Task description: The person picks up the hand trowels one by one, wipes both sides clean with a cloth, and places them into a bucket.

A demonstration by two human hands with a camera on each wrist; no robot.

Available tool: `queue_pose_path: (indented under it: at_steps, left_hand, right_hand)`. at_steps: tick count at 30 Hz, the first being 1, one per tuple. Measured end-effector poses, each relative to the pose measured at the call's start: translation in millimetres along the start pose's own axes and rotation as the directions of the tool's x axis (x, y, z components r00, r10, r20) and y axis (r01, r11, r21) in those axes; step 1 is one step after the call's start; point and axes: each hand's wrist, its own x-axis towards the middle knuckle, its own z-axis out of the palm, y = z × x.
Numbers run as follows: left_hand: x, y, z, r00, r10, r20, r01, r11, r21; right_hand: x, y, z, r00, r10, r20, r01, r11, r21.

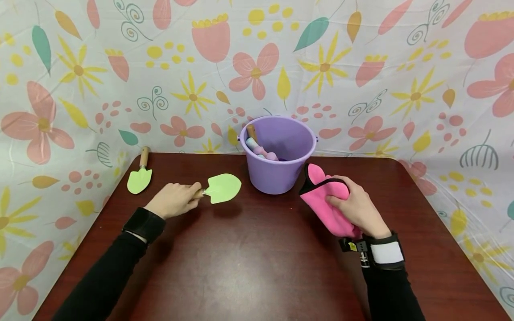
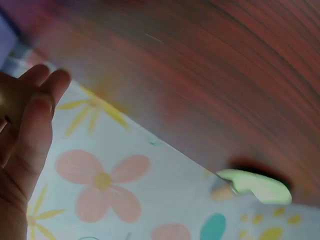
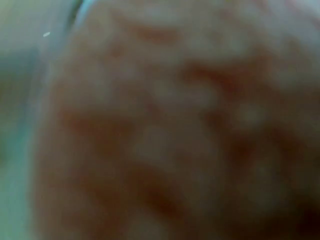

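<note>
My left hand [image 1: 176, 199] grips the wooden handle of a garden trowel [image 1: 224, 188], its light green blade pointing right above the table. In the left wrist view, the fingers [image 2: 42, 117] close round that handle at the left edge. My right hand [image 1: 361, 208] holds a pink fabric pouch [image 1: 329, 207] with black trim, thumb on its near face and the black-edged opening toward the upper left. It hangs just right of a purple bucket [image 1: 275, 176]. Blurred pinkish-brown fabric fills most of the right wrist view.
Inside the bucket lean a wooden handle [image 1: 251, 132] and a pink-and-blue piece [image 1: 261, 149]. A second green trowel [image 1: 139, 180] lies at the table's far left corner. Floral cloth [image 1: 257, 76] hangs behind the brown table [image 1: 249, 263] and along its sides.
</note>
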Motion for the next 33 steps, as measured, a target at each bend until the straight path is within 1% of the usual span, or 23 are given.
queue_pose_path:
  at_steps: [3,7,10,13,15,18,21,22,25,27,29,30,32,33]
  left_hand:
    - [9.1,12.2,0.9,0.999,-0.035,0.026,0.037,0.996,-0.078]
    - [15.7,26.6,2.8,0.993,-0.101,0.054,0.109,0.98,-0.169]
    - [23.4,36.5,4.0,0.99,-0.135,0.039,0.141,0.966,-0.215]
    - [32.1,45.9,5.1,0.987,-0.164,0.0,0.158,0.953,-0.259]
    - [37.8,52.5,4.7,0.983,-0.185,-0.019,0.17,0.935,-0.311]
    - [46.2,62.3,5.5,0.976,-0.215,-0.035,0.183,0.894,-0.409]
    - [56.1,72.4,6.9,0.973,-0.231,-0.019,0.187,0.831,-0.524]
    - [59.6,75.6,7.3,0.972,-0.234,-0.006,0.19,0.805,-0.561]
    - [69.7,85.7,5.6,0.971,-0.232,0.048,0.202,0.703,-0.682]
    - [77.2,92.7,2.3,0.971,-0.226,0.075,0.207,0.643,-0.737]
    - [85.4,99.5,-1.5,0.973,-0.218,0.074,0.197,0.623,-0.757]
    - [89.9,102.9,-3.2,0.974,-0.215,0.067,0.189,0.621,-0.761]
    - [98.9,109.7,-6.2,0.975,-0.217,0.044,0.173,0.627,-0.76]
    - [103.5,113.1,-7.7,0.975,-0.219,0.029,0.165,0.635,-0.754]
  right_hand:
    - [-4,-8,-6,1.0,-0.024,-0.016,0.025,1.0,0.016]
    - [-7,-18,-12,0.999,-0.045,-0.02,0.045,0.998,0.041]
    - [-9,-25,-18,0.998,-0.056,-0.041,0.058,0.997,0.059]
    - [-10,-35,-24,0.996,-0.064,-0.066,0.069,0.995,0.075]
    - [-10,-42,-26,0.994,-0.071,-0.077,0.078,0.993,0.087]
    - [-9,-53,-28,0.993,-0.077,-0.095,0.087,0.99,0.112]
    - [-7,-65,-27,0.989,-0.09,-0.117,0.106,0.984,0.144]
    - [-6,-69,-27,0.988,-0.094,-0.125,0.113,0.981,0.159]
    - [-3,-81,-23,0.981,-0.113,-0.16,0.143,0.971,0.191]
    - [-1,-88,-18,0.971,-0.127,-0.204,0.167,0.966,0.196]
    - [1,-95,-11,0.951,-0.147,-0.273,0.201,0.962,0.182]
    - [3,-98,-7,0.937,-0.158,-0.311,0.219,0.961,0.171]
    - [6,-103,1,0.902,-0.185,-0.39,0.257,0.956,0.141]
    - [8,-106,6,0.882,-0.2,-0.426,0.275,0.954,0.122]
